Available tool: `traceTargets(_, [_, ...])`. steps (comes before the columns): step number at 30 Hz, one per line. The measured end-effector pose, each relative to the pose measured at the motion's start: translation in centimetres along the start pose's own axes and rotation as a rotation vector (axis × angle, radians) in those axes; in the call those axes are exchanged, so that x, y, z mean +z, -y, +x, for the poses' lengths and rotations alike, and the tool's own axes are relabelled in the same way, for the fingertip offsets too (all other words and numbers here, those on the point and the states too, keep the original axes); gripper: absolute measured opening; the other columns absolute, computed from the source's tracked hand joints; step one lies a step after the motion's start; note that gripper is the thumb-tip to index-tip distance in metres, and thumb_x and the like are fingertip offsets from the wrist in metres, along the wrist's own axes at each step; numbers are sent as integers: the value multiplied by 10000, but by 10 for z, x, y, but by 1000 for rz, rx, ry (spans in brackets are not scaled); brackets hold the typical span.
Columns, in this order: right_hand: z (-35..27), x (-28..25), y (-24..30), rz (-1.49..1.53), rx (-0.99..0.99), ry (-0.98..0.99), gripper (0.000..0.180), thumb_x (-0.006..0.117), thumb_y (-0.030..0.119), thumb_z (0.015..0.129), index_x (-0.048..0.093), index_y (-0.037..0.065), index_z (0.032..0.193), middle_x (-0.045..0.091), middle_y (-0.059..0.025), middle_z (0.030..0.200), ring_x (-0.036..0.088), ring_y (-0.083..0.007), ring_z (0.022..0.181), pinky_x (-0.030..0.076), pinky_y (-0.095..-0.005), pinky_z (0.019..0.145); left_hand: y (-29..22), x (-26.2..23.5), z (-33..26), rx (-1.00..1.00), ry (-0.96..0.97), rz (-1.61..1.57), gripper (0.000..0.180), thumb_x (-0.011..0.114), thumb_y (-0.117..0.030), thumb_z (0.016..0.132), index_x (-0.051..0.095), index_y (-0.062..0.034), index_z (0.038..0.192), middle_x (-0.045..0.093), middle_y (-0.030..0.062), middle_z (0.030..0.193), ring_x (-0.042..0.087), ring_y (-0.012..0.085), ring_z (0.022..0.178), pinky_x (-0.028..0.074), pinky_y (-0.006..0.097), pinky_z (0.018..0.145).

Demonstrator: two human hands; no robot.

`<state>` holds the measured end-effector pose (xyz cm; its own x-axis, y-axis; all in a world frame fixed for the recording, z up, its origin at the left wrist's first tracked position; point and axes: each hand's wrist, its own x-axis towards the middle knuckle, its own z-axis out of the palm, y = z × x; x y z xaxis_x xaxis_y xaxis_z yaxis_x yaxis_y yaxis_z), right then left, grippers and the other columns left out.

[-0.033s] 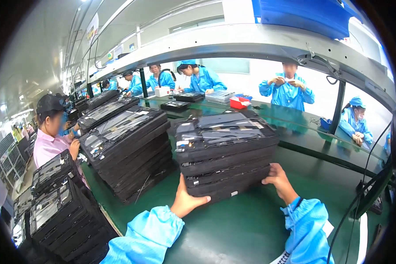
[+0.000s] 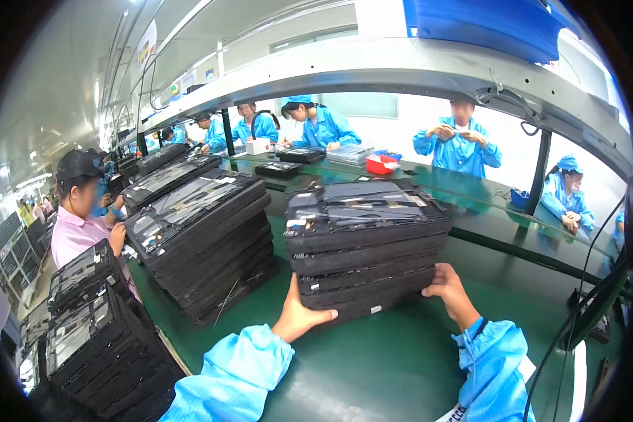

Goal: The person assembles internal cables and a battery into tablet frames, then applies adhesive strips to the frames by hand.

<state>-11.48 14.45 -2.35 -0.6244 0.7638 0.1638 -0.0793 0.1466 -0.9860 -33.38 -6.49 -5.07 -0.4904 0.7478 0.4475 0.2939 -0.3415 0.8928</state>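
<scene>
Green matting covers the worktop (image 2: pixel 401 359), where a stack of black trays (image 2: pixel 366 246) stands near the front edge, well right of a taller stack (image 2: pixel 204 239). Its lowest trays are gripped at both ends: the left hand (image 2: pixel 299 316) is clamped on the near-left corner, the right hand (image 2: pixel 450 292) on the right end. Flat dark parts are seen in the top tray. The stack is judged heavy and stiff, prone to sliding apart; it is best held low.

Second black tray stack (image 2: pixel 204 239) left; red bin (image 2: pixel 382 164); workers in blue behind.
</scene>
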Motion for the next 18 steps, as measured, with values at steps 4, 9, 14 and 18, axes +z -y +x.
traceTargets(4, [-14, -28, -3, -63, 8, -142, 552, 684, -20, 558, 422, 6, 1043, 523, -97, 956, 519, -224, 880, 428, -341, 784, 10, 13, 52, -159, 192, -185, 852, 740, -10, 539, 285, -6, 1260, 463, 103, 1167, 454, 204, 1065, 340, 324, 943])
traceTargets(9, [-8, -23, -21, -85, -99, -318, 648, 733, 2, 506, 375, 45, 1045, 434, -79, 984, 439, -196, 954, 369, -328, 845, 44, 27, 108, -279, 171, -375, 626, 582, 46, 429, 498, 16, 1048, 570, 98, 969, 512, 243, 922, 404, 294, 824])
traceTargets(14, [4, -6, -35, -217, -205, -314, 672, 757, 47, 523, 343, 19, 1052, 413, -96, 991, 433, -202, 924, 367, -329, 847, 80, 13, 149, -270, 96, -359, 574, 548, 1, 379, 566, 33, 952, 599, 91, 894, 521, 256, 842, 418, 292, 762])
traceTargets(18, [16, 3, -52, -337, -232, -326, 624, 748, 42, 544, 361, 12, 1032, 433, -100, 967, 455, -217, 921, 403, -341, 817, 91, 16, 164, -132, -35, -223, 448, 516, 18, 460, 574, 13, 905, 588, 41, 834, 526, 194, 771, 417, 258, 695])
